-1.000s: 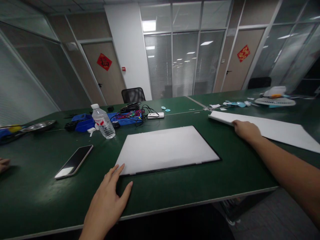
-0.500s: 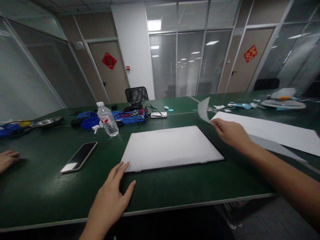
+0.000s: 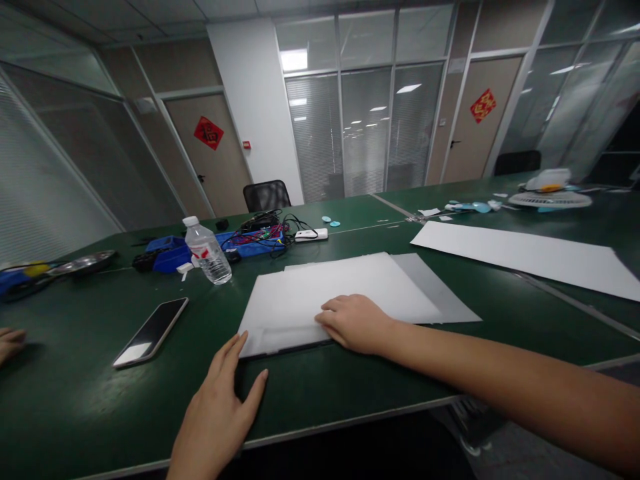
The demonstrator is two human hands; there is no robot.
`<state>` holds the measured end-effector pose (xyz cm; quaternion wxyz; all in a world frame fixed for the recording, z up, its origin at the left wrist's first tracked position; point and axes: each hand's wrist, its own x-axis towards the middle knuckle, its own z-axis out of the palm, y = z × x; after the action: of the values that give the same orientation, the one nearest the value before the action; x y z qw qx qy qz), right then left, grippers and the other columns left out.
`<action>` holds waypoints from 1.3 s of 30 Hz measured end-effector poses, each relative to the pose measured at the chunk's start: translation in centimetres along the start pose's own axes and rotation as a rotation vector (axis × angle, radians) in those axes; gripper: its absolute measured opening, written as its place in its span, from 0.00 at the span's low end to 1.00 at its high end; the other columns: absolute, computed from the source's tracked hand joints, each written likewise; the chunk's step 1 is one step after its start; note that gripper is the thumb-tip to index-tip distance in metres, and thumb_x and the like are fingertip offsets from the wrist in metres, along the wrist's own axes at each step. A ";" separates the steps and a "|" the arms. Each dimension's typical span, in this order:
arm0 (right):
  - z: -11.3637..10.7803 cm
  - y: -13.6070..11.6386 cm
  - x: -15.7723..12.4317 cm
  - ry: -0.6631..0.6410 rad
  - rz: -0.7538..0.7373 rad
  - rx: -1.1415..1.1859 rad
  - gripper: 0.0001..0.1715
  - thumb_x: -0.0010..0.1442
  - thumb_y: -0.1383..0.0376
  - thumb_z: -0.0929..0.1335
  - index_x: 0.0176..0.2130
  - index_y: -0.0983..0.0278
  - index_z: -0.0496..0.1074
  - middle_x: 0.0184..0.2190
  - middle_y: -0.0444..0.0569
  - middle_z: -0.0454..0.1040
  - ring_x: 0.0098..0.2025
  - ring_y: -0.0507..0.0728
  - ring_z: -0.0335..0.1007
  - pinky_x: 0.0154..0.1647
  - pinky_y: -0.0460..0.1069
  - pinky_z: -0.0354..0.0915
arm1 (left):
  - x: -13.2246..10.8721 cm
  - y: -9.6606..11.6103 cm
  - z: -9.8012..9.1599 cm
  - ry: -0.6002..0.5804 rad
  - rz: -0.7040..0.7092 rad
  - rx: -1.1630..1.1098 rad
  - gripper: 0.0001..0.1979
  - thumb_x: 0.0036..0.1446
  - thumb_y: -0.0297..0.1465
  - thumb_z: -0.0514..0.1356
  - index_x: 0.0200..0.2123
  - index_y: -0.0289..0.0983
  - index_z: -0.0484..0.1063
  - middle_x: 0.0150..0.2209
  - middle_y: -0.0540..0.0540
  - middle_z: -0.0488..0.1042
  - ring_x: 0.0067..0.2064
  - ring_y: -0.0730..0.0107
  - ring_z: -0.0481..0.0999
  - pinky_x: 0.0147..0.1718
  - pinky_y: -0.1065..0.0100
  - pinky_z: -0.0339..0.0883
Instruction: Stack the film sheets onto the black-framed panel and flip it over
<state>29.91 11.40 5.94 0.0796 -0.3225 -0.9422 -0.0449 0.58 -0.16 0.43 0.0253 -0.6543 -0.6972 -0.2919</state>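
Note:
A flat white panel (image 3: 253,310) with a thin dark edge lies on the table. A thin translucent sheet (image 3: 445,293) rests over it, shifted so that it sticks out past the panel's right side. My right hand (image 3: 357,323) is at the sheet's front part, fingers pressed together at its edge; the thumb is partly hidden. At the panel's front left corner is my left hand (image 3: 217,400), its fingers apart, the fingertips touching or very close to that corner and nothing held.
A phone (image 3: 151,332) and a water bottle (image 3: 209,252) are left of the panel. Behind stands a blue tray (image 3: 250,248) with tangled wires and a white power strip (image 3: 311,235). A long white sheet (image 3: 520,257) lies right. Another person's hand (image 3: 10,343) shows far left.
My right hand has moved left from beyond the panel, carrying the translucent sheet over it. The left hand stays near the front left corner. The view has shifted slightly.

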 end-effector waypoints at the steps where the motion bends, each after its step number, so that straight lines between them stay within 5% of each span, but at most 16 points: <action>1: 0.0 -0.3 0.5 -0.004 -0.018 -0.005 0.19 0.76 0.60 0.62 0.53 0.62 0.80 0.51 0.58 0.80 0.51 0.60 0.78 0.51 0.53 0.69 | 0.0 -0.1 0.1 -0.001 0.002 -0.004 0.34 0.66 0.51 0.56 0.70 0.43 0.65 0.71 0.40 0.68 0.66 0.46 0.76 0.63 0.47 0.73; 11: 0.4 -3.4 3.3 -0.035 -0.139 -0.037 0.21 0.77 0.58 0.60 0.52 0.62 0.79 0.50 0.55 0.81 0.50 0.62 0.78 0.44 0.53 0.69 | 0.1 -0.6 0.4 0.031 -0.015 -0.004 0.34 0.65 0.52 0.56 0.68 0.41 0.69 0.70 0.36 0.67 0.67 0.41 0.73 0.66 0.41 0.68; 17: 0.7 -3.1 3.9 -0.023 -0.201 -0.048 0.21 0.78 0.56 0.61 0.53 0.61 0.78 0.50 0.56 0.81 0.48 0.61 0.79 0.44 0.53 0.69 | 0.0 -0.6 0.4 0.053 -0.043 0.010 0.33 0.64 0.50 0.58 0.67 0.41 0.71 0.72 0.36 0.63 0.67 0.38 0.73 0.64 0.39 0.69; 39: 1.1 -2.7 3.9 -0.001 -0.250 -0.031 0.28 0.77 0.48 0.60 0.57 0.61 0.78 0.53 0.55 0.80 0.51 0.63 0.78 0.47 0.56 0.71 | 0.2 -0.8 0.8 -0.006 0.025 0.043 0.30 0.66 0.51 0.55 0.60 0.39 0.78 0.64 0.37 0.77 0.67 0.44 0.74 0.69 0.42 0.64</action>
<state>25.12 11.77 5.47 0.0676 -0.2037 -0.9743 -0.0690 0.05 0.40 -0.43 0.0409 -0.6630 -0.6952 -0.2748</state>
